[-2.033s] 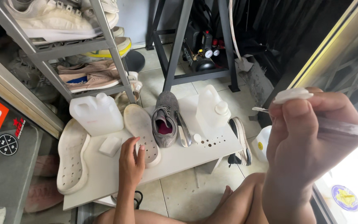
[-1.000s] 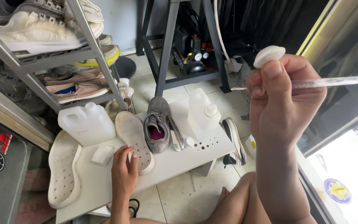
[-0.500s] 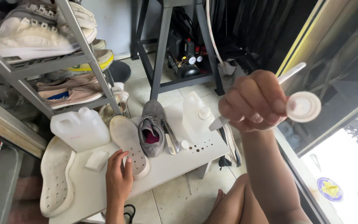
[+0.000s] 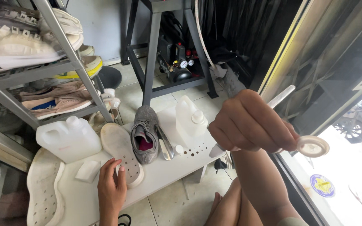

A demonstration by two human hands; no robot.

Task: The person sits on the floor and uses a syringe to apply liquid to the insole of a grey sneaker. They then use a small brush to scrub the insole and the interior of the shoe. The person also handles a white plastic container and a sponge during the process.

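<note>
The right hand (image 4: 252,125) is raised above the white worktop (image 4: 164,173), its grip clamped on a clear applicator (image 4: 279,100) and a round white cap (image 4: 312,146). The left hand (image 4: 112,186) is pressing flat, fingers apart, on the pale sole (image 4: 120,148) (just left of the grey shoe (image 4: 144,133)); likely a gluing step, needing the tip lowered to the sole.

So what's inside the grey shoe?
The grey shoe shows a pink lining inside. Its toe end is covered by the upper, so anything deeper can't be seen.

From up here I see my own two bare hands, left hand (image 4: 112,190) and right hand (image 4: 250,125), with no gloves, rings or watch. Both forearms are uncovered, with no sleeves showing. My bare knees show at the bottom edge, and the fingernails are short and unpainted.
</note>
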